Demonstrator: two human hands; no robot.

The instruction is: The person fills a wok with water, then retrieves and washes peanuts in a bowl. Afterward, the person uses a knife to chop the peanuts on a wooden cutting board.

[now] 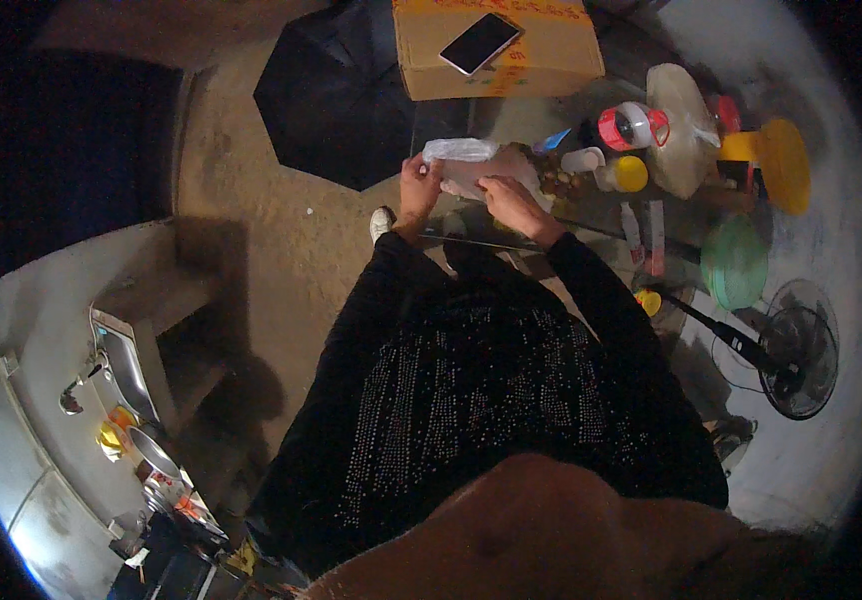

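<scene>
My left hand [420,187] is at the left end of a white, folded or rolled plastic-like bundle [462,150], its fingers bent at the edge of a pale, flat sheet or bag [468,177]. My right hand [509,201] lies over the right part of that pale sheet, fingertips touching it. Whether the fingers pinch the sheet is too small to tell. Small round brownish items [562,182] lie just right of the sheet, near a white cup [583,159] and a jar with a yellow lid [631,174].
A cardboard box [431,81] bearing a smartphone [481,43] stands beyond my hands, beside an open black umbrella [348,97]. To the right are a red-labelled plastic bottle [629,126], a filled plastic bag [675,135], a green round lid-like item [735,262] and a fan [798,362].
</scene>
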